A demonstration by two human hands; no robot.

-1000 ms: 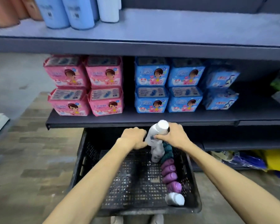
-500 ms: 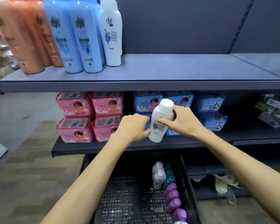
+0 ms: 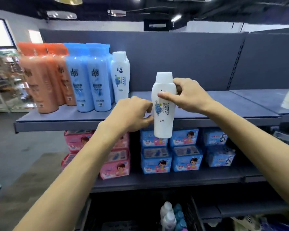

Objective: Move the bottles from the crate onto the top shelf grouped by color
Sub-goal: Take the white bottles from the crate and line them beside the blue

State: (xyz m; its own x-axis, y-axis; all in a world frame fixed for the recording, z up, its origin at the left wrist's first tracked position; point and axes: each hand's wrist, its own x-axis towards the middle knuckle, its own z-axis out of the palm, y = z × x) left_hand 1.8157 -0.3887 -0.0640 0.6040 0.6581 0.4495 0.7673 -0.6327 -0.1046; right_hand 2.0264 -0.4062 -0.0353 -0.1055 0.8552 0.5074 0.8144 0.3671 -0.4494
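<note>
Head view: you hold the bottle (image 3: 163,107) up in front of the top shelf's (image 3: 223,104) front edge. It is not on the shelf yet. Its bottom hangs below the edge, in front of the blue boxes (image 3: 185,157). Half a second ago it was lower, down by those boxes. A second ago it was just over the crate (image 3: 117,225). Now it stands almost straight up, with its cap on top.

Your right hand (image 3: 190,95) pinches the top part of the bottle, with the thumb across the front and the fingers behind. Your left hand (image 3: 130,114) has curled fingers that hold the bottle's left side, lower down. Both hands held it the same way before.

On the shelf to the left stands a second white bottle (image 3: 120,74). The blue bottles (image 3: 88,80) are just beside it, and then come the orange bottles (image 3: 43,77). The shelf to the right of the second white bottle is bare.

The crate has dropped to the very bottom of the view. You can see only a few crate bottles (image 3: 168,215) now, white and teal. Pink boxes (image 3: 115,165) sit on the middle shelf, behind your left arm.
</note>
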